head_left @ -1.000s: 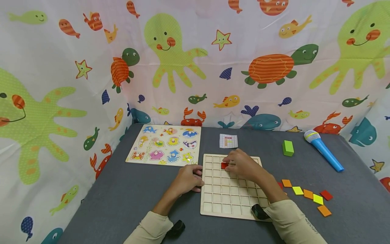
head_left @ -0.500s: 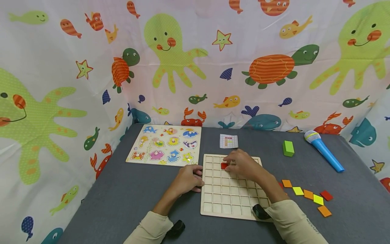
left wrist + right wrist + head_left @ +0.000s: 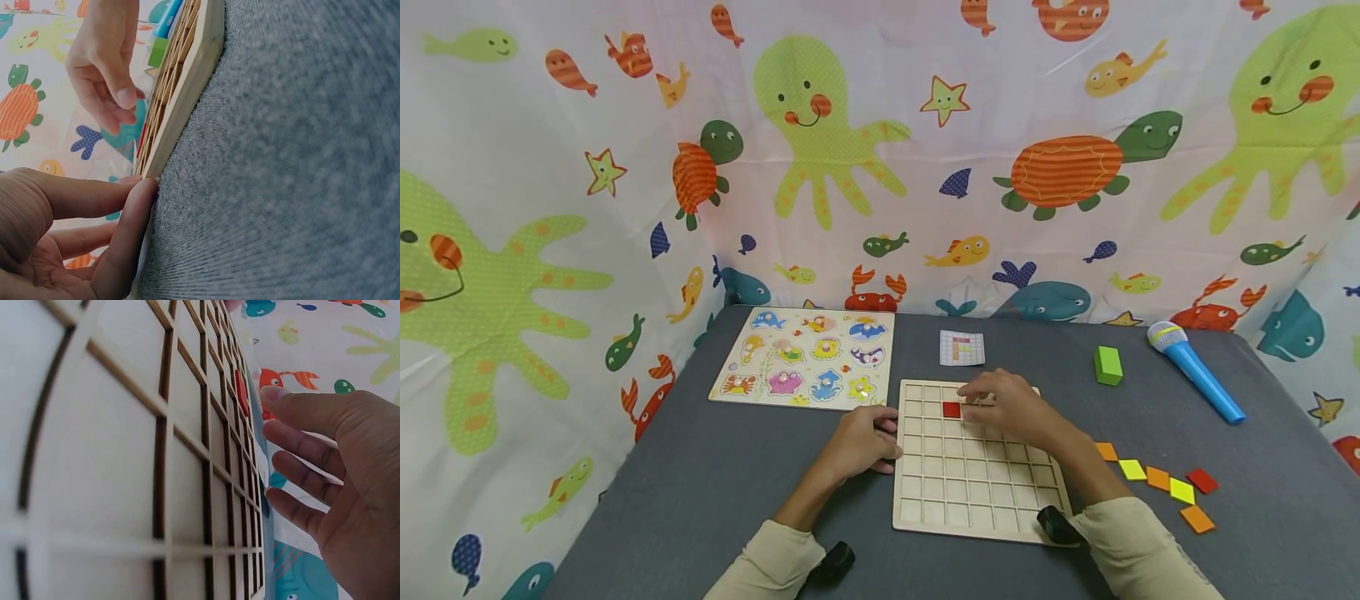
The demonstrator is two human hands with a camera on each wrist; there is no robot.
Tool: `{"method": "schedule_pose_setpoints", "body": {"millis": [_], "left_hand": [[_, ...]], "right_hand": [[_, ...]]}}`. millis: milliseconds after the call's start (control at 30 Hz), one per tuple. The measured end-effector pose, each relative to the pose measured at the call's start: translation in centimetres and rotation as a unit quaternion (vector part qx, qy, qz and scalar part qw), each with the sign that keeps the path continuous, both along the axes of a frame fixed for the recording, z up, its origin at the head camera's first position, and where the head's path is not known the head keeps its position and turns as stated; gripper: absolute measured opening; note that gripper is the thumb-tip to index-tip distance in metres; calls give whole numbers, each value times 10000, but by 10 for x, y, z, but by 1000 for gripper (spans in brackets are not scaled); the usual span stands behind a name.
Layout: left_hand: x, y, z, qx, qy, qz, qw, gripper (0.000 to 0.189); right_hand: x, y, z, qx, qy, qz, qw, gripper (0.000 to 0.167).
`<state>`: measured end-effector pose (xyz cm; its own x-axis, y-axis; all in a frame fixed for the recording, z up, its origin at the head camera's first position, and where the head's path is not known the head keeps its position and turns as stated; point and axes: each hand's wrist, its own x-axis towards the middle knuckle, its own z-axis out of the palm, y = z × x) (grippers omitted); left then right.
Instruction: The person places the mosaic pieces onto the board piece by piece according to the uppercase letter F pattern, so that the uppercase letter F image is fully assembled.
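A wooden grid board (image 3: 934,489) lies flat on the grey table, with one red square tile (image 3: 952,409) in a cell of its upper part. My left hand (image 3: 861,442) is at the board's left edge; the left wrist view shows its thumb and a finger (image 3: 134,215) pinching that edge. Just right of the red tile, my right hand (image 3: 1015,408) hovers over the board, its fingers loosely bent and holding nothing. In the right wrist view a gap shows between the right fingertips and the red tile (image 3: 242,394).
A small printed grid card (image 3: 962,348) lies behind the board. The sea-animal puzzle (image 3: 805,357) is at the back left. To the right are a green block (image 3: 1108,365), a blue toy microphone (image 3: 1202,375) and several loose tiles, including a yellow tile (image 3: 1182,490).
My right hand has let go of the red tile and moved slightly right, leaving the tile in its cell. The left hand has stayed at the board's edge.
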<state>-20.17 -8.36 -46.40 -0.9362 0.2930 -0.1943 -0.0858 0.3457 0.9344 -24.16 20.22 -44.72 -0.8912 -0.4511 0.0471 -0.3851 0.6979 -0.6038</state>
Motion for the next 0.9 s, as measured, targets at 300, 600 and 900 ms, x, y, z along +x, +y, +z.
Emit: {"method": "schedule_pose_setpoints", "body": {"millis": [300,600,900], "left_hand": [[0,0,-1,74,-21,1,10000,60],[1,-1,0,196,-3,-37,9998,62],[2,-1,0,223,-23,-38,9997,63]], "right_hand": [[13,23,3,-7,164,-121,9998,30],[28,56,11,100,173,-340,9992,33],[43,89,12,286,318,-552,9976,37]]}}
